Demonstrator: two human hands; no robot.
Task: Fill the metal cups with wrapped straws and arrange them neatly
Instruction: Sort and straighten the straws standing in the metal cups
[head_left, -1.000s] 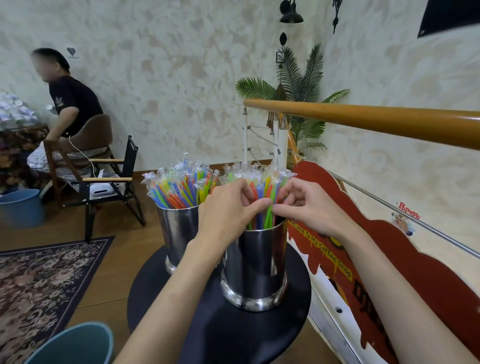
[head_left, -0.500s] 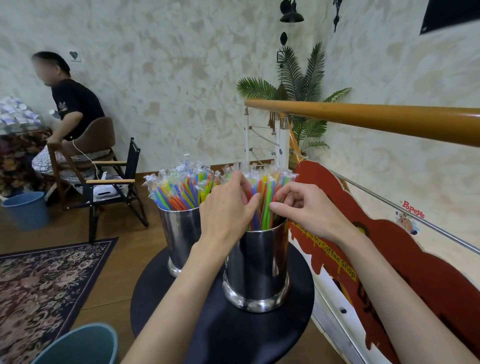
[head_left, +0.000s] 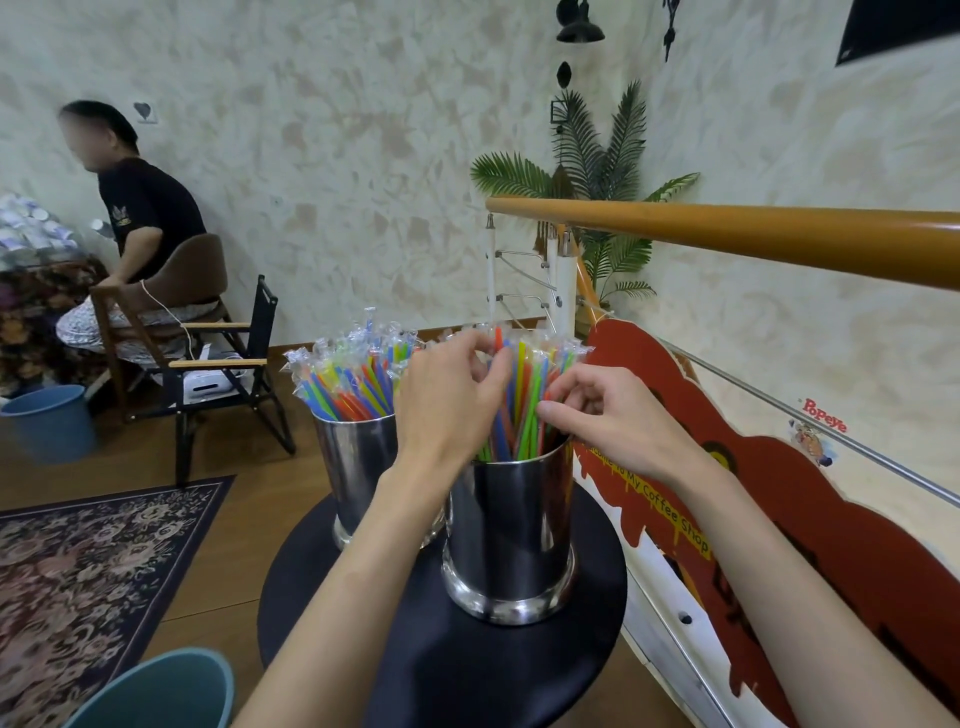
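Two shiny metal cups stand on a round black table (head_left: 597, 613). The near cup (head_left: 511, 540) holds a bunch of colourful wrapped straws (head_left: 524, 395). The far cup (head_left: 356, 467) is packed with wrapped straws (head_left: 348, 379) fanning to the left. My left hand (head_left: 447, 400) pinches straws at the near cup's left side, fingers curled among them. My right hand (head_left: 608, 415) pinches straws on the right side of the same bunch. Part of the far cup is hidden behind my left forearm.
A wooden handrail (head_left: 727, 228) and a red cut-out sign (head_left: 779, 519) run along the right. A teal bin (head_left: 156, 696) sits at the lower left by a patterned rug (head_left: 78, 571). A person sits on a chair (head_left: 171, 291) at the far left, near a blue bin (head_left: 49, 421).
Both hands have shifted slightly within the near cup's straws; the left hand's fingers moved up among the tops, and the right hand dropped a little lower into the bunch.
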